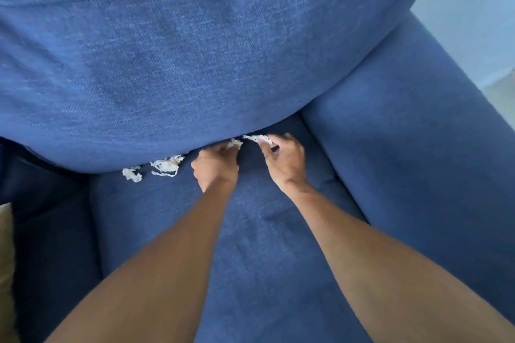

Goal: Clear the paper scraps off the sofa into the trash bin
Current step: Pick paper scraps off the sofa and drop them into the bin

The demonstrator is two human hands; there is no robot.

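White torn paper scraps lie along the seam where the blue sofa's seat cushion [250, 231] meets the back cushion [195, 64]. My left hand [216, 167] is curled, its fingers closed on a small scrap [234, 144] at the seam. My right hand [284, 160] pinches a longer white strip [257, 138] between thumb and fingertips. Two more scrap clumps rest on the seat to the left: one [167, 166] and a smaller one [132, 174]. No trash bin is in view.
The sofa's right armrest [418, 133] rises beside my right arm. A dark gap and a second seat section [50, 231] lie on the left, with a tan object [5, 259] at the far left edge. Pale floor [479, 22] shows at top right.
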